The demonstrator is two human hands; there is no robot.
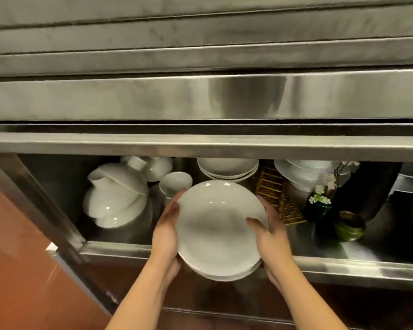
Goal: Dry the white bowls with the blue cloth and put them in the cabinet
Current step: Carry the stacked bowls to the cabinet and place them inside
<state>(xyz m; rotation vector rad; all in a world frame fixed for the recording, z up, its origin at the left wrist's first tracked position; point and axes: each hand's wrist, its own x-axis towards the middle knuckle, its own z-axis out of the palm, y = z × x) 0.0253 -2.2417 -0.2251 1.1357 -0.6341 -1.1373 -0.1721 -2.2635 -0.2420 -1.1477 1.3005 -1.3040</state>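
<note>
You're holding the stacked white bowls (218,231) at the cabinet (115,249) opening, with your left hand (167,232) and right hand (272,236) gripping their rims — likely needing a level set-down inside.

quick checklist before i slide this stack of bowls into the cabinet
1. Grip: left hand and right hand hold the white bowls at opposite rims: ok.
2. Cabinet open, nothing across its front: ok.
3. Landing spot: the shelf right behind the stack is hidden by the bowls: cannot tell.
4. Left clearance: the small bowl sits close to the left fingertips, and the leaning bowls are piled at a tilt and could likely slip if bumped: not ok.
5. Right clearance: the woven basket lies right beside the right hand: not ok.
6. Bowls dry: cannot tell.
</note>
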